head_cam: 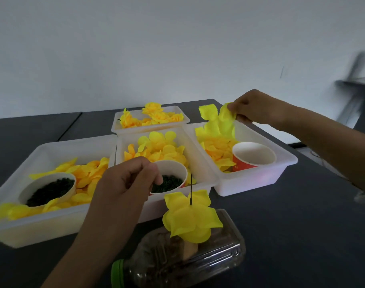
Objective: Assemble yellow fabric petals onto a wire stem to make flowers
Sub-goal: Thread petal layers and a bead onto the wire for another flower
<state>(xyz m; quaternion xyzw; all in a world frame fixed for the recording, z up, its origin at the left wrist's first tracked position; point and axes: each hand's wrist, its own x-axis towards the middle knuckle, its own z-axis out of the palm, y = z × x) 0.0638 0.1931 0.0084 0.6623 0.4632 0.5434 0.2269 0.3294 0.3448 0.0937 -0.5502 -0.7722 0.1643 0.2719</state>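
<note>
A thin black wire stem (pixel 191 189) stands upright with yellow fabric petal layers (pixel 190 218) threaded on it, above a plastic bottle (pixel 190 258) lying on its side. My right hand (pixel 258 107) pinches a yellow petal piece (pixel 221 119) lifted over the right white tray (pixel 260 181). My left hand (pixel 127 183) hovers with fingers curled over a paper cup of dark green bits (pixel 169 181) in the middle tray (pixel 202 173); whether it holds anything is hidden.
A left tray (pixel 42 227) holds petals and another cup of dark bits (pixel 48 190). A far tray (pixel 177 113) holds finished yellow flowers. An empty red cup (pixel 253 156) sits in the right tray. All rest on a dark table (pixel 291 235).
</note>
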